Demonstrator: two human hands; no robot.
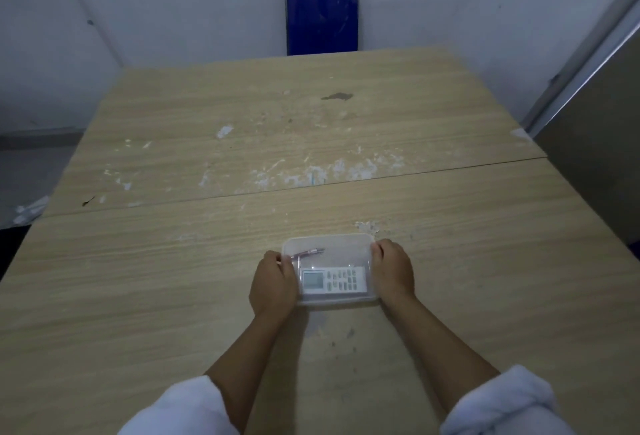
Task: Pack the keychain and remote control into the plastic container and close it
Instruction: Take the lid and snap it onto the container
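A clear plastic container [343, 244] rests on the wooden table near me, with a clear lid lying over it. Inside, a white remote control [333, 280] lies lengthwise along the near side, screen to the left. A thin pinkish keychain [308, 253] lies at the far left inside. My left hand [273, 284] grips the container's left end, fingers curled over the rim. My right hand [393, 270] grips the right end the same way. I cannot tell whether the lid is snapped down.
The wooden table [242, 143] is made of two joined tops with a seam across the middle and white scuff marks. A blue chair back [321, 15] stands beyond the far edge. A grey panel [595, 157] rises at the right.
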